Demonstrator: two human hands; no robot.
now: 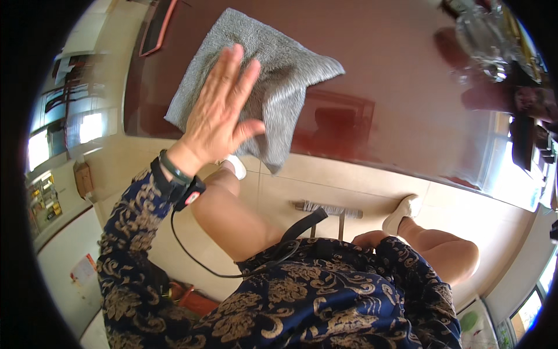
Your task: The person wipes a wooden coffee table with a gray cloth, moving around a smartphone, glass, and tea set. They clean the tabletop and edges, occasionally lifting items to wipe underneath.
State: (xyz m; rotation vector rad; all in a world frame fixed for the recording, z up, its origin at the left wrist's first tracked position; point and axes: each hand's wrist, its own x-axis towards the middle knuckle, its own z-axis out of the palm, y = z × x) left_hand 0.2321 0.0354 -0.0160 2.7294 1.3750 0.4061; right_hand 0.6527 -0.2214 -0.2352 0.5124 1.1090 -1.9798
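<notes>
A grey terry cloth lies rumpled on a glossy reddish-brown tabletop, one corner hanging past the near edge. My left hand is over the cloth, back up, with its fingers straight and the thumb apart; whether it presses on the cloth cannot be told. Around that wrist are a dark green bangle and a strapped black device with a cable. My right hand rests low by my lap, mostly hidden by the patterned sleeve and shirt, so its fingers cannot be made out.
Clear glassware and dark objects stand at the tabletop's right end. A red-rimmed dark item lies at the far left. Below the near edge are my legs, white shoes, a wrapped bar and the tiled floor. A cardboard box stands left.
</notes>
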